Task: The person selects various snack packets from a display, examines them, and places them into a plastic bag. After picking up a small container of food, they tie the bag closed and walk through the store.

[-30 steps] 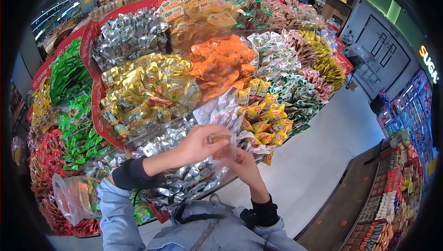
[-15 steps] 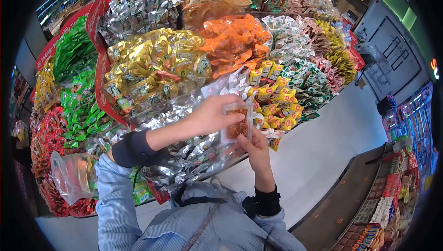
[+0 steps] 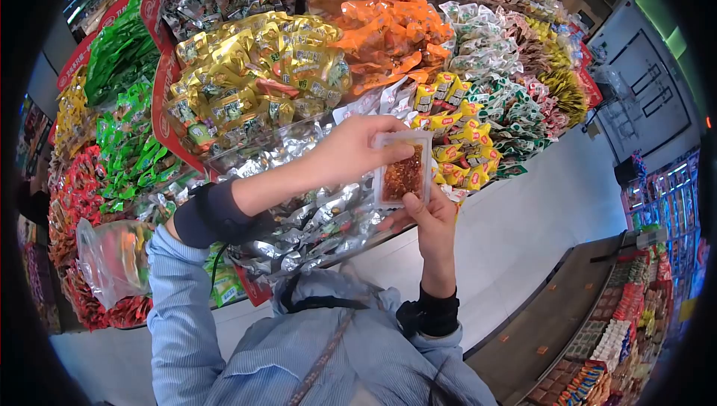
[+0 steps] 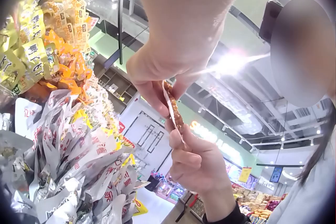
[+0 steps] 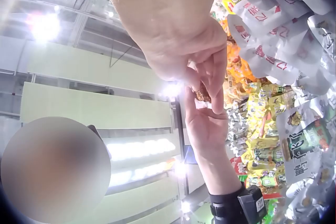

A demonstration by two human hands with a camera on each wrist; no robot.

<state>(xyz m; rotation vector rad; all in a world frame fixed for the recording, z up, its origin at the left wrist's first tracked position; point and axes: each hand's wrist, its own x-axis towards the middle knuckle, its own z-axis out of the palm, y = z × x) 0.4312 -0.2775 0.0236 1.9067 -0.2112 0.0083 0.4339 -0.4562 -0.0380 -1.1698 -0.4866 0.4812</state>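
A small flat clear snack packet [image 3: 403, 171] with a reddish-brown, speckled filling is held upright over the front of the display. My left hand [image 3: 360, 148] pinches its upper left side, thumb across the face. Lower down, my right hand [image 3: 435, 227] pinches the bottom edge, its thumb on the front and its other fingers partly hidden behind. The left wrist view shows the packet [image 4: 174, 109] edge-on between the two hands. In the right wrist view, the fingers cover most of the packet [image 5: 202, 95].
Silver packets [image 3: 314, 215] lie below the hands, with yellow-red packets [image 3: 467, 144] to the right and gold ones [image 3: 261, 70] behind. A clear bag [image 3: 112, 260] holding goods hangs at the left. Pale floor [image 3: 538, 204] separates this display from a shelf [image 3: 620, 331] at the right.
Both hands have moved the packet up and slightly right in the head view. The packet was blurred and partly covered at first; its front now faces the head camera. The view has tilted downward.
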